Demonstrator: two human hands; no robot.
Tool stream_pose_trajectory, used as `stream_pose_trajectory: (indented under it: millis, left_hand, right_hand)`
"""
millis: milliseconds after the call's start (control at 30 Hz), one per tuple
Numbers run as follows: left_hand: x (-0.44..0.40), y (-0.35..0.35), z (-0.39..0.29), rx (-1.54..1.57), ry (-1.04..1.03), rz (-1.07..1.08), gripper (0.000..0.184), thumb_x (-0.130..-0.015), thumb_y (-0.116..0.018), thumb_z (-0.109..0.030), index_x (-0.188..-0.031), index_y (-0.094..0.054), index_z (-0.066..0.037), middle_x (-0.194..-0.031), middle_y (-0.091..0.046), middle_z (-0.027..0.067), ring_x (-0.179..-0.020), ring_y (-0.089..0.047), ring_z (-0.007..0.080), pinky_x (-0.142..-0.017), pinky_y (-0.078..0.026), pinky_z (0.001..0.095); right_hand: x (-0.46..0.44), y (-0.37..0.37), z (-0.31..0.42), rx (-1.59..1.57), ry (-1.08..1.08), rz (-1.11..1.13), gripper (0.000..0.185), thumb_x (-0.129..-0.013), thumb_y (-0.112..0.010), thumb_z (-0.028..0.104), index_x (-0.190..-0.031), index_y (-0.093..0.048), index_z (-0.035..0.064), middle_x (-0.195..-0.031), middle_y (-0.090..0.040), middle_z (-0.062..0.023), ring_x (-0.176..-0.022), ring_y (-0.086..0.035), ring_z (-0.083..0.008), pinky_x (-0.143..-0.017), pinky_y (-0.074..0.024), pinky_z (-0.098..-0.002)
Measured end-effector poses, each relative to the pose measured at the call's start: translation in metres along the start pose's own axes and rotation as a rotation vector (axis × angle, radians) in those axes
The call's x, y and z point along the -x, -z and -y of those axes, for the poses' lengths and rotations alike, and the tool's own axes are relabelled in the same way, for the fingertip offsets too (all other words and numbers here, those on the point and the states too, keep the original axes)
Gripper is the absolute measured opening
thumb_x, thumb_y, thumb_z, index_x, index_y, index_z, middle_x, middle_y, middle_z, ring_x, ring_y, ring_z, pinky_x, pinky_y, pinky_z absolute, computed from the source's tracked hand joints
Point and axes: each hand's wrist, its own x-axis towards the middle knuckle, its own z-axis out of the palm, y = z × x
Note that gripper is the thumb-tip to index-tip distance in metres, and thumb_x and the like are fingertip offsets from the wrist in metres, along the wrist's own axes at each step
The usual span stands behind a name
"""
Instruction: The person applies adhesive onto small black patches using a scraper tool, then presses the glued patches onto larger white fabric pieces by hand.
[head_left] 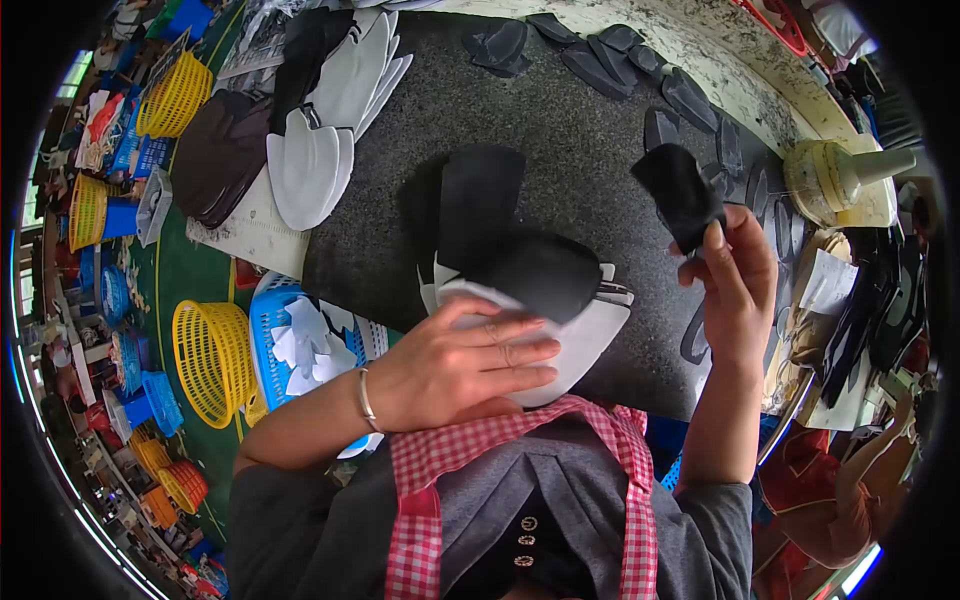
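My right hand point(735, 285) is raised over the right part of the dark work surface point(570, 150), pinching a small curved black shoe piece point(677, 195) between thumb and fingers. Close to the table's front edge, my left hand point(485, 360) lies with its fingers stretched flat on white shoe-upper pieces point(585, 350). Its thumb is hidden. A rounded black piece point(545, 275) covers part of the white ones just beyond those fingers. Behind it, another black piece point(480, 190) lies on the surface.
Dark grey curved pieces point(688, 98) line the back and right edges. White uppers point(310, 170) and dark brown ones point(222, 160) are stacked at left. A stained, cream-coloured container with a spout point(830, 180) stands right. Yellow point(210, 360) and blue baskets point(270, 340) are left of me.
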Motion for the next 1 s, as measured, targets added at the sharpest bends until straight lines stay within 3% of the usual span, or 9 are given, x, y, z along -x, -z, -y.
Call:
stream_pose_trajectory:
  millis: [33, 167, 200, 367, 500, 633, 833, 933, 1000]
  left_hand:
    - [0.003, 0.009, 0.013, 0.044, -0.100, 0.064, 0.052, -0.093, -0.074, -0.046, -0.133, -0.071, -0.013, -0.146, -0.065, 0.0081, -0.111, -0.073, 0.0233, -0.093, -0.053, 0.0375]
    - [-0.012, 0.034, 0.009, 0.956, 0.498, -0.259, 0.080, -0.085, -0.091, -0.035, -0.142, -0.046, 0.000, -0.126, -0.063, 0.0165, -0.091, -0.072, 0.0138, -0.063, -0.054, 0.0213]
    - [-0.012, 0.034, 0.014, 1.052, 0.620, -0.250, 0.089, -0.080, -0.095, -0.031, -0.144, -0.040, -0.004, -0.125, -0.060, 0.0148, -0.088, -0.072, 0.0153, -0.066, -0.054, 0.0201]
    - [-0.029, 0.026, 0.019, 1.003, 0.626, -0.423, 0.055, -0.086, -0.089, -0.012, -0.125, -0.052, -0.003, -0.114, -0.065, 0.0124, -0.081, -0.070, 0.0108, -0.063, -0.055, 0.0208]
    - [-0.037, 0.029, 0.026, 0.919, 0.724, -0.207, 0.021, -0.100, -0.074, -0.011, -0.085, -0.062, -0.001, -0.073, -0.069, 0.0031, -0.061, -0.066, 0.0065, -0.058, -0.053, 0.0216]
    - [-0.036, 0.020, 0.032, 0.523, 0.691, -0.186, 0.030, -0.102, -0.071, -0.013, -0.078, -0.058, -0.001, -0.064, -0.070, 0.0045, -0.059, -0.069, 0.0058, -0.052, -0.051, 0.0229]
    - [-0.033, 0.008, 0.038, 0.377, 0.623, -0.235, 0.028, -0.102, -0.070, -0.013, -0.081, -0.054, -0.003, -0.061, -0.068, 0.0057, -0.056, -0.070, 0.0089, -0.049, -0.049, 0.0246]
    - [-0.035, 0.003, 0.041, 0.299, 0.615, -0.250, 0.027, -0.101, -0.071, -0.012, -0.083, -0.052, -0.004, -0.058, -0.066, 0.0065, -0.053, -0.069, 0.0125, -0.047, -0.048, 0.0271]
    - [-0.038, 0.001, 0.040, 0.167, 0.591, -0.262, 0.027, -0.099, -0.072, -0.010, -0.083, -0.050, -0.005, -0.057, -0.063, 0.0066, -0.050, -0.068, 0.0162, -0.046, -0.047, 0.0295]
  right_hand:
    - [0.007, -0.004, 0.006, -0.008, -0.033, 0.035, 0.014, -0.107, -0.062, 0.011, -0.112, -0.065, -0.0016, -0.093, -0.069, -0.0053, -0.073, -0.066, -0.0073, -0.061, -0.0529, -0.0212]
    - [0.030, -0.027, 0.009, -0.061, -0.155, 0.242, 0.012, -0.107, -0.057, 0.003, -0.116, -0.064, -0.0024, -0.096, -0.068, -0.0060, -0.072, -0.069, -0.0090, -0.058, -0.0546, -0.0208]
    - [0.032, -0.034, 0.009, -0.084, -0.183, 0.267, 0.013, -0.107, -0.057, 0.002, -0.117, -0.064, -0.0028, -0.097, -0.068, -0.0060, -0.075, -0.069, -0.0089, -0.060, -0.0551, -0.0212]
    - [0.029, -0.044, 0.003, -0.095, -0.169, 0.330, 0.017, -0.107, -0.056, 0.000, -0.121, -0.065, -0.0035, -0.097, -0.068, -0.0048, -0.078, -0.067, -0.0072, -0.067, -0.0557, -0.0229]
    - [0.023, -0.059, 0.003, 0.093, -0.305, 0.256, 0.022, -0.102, -0.062, -0.002, -0.124, -0.061, -0.0034, -0.082, -0.065, -0.0005, -0.071, -0.066, -0.0069, -0.063, -0.0538, -0.0233]
    - [0.028, -0.063, -0.026, 0.405, -0.083, 0.186, 0.038, -0.094, -0.072, -0.003, -0.125, -0.051, 0.0000, -0.075, -0.062, -0.0027, -0.062, -0.064, -0.0070, -0.054, -0.0487, -0.0243]
    - [0.031, -0.067, -0.035, 0.394, -0.004, 0.114, 0.028, -0.096, -0.070, -0.002, -0.113, -0.049, 0.0012, -0.077, -0.063, -0.0057, -0.059, -0.066, -0.0112, -0.053, -0.0502, -0.0272]
    - [0.030, -0.064, -0.033, 0.496, -0.047, 0.180, 0.024, -0.094, -0.071, -0.003, -0.112, -0.054, 0.0014, -0.082, -0.065, -0.0092, -0.062, -0.069, -0.0166, -0.055, -0.0537, -0.0315]
    - [0.023, -0.065, -0.036, 0.632, 0.159, 0.194, 0.024, -0.091, -0.072, -0.003, -0.111, -0.061, 0.0027, -0.085, -0.064, -0.0102, -0.066, -0.070, -0.0213, -0.057, -0.0557, -0.0348]
